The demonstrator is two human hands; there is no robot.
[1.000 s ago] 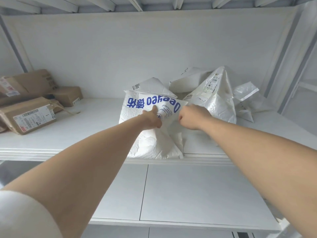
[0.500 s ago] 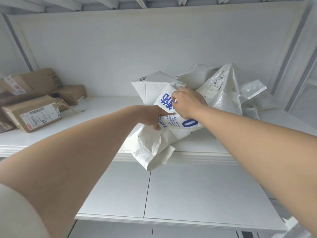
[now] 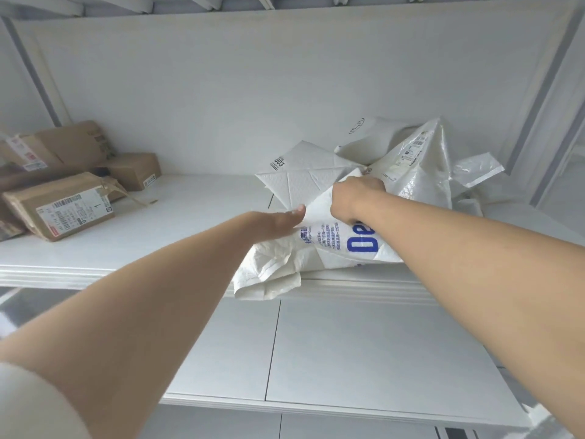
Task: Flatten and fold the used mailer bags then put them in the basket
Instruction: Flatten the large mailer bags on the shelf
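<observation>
Several cardboard boxes (image 3: 60,207) sit left on the shelf (image 3: 196,210). The left hand (image 3: 278,221), gripping half a second ago, now lies flat, fingers straight, against the printed mailer bag (image 3: 342,248) at the shelf's front edge. The right hand (image 3: 357,198) still clutches its top fold, beside the bag pile (image 3: 421,172).

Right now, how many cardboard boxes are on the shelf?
3 plainly: a large box at the back left, a small box right of it, and a labelled box in front. Brown shapes at the left edge may be more.
</observation>
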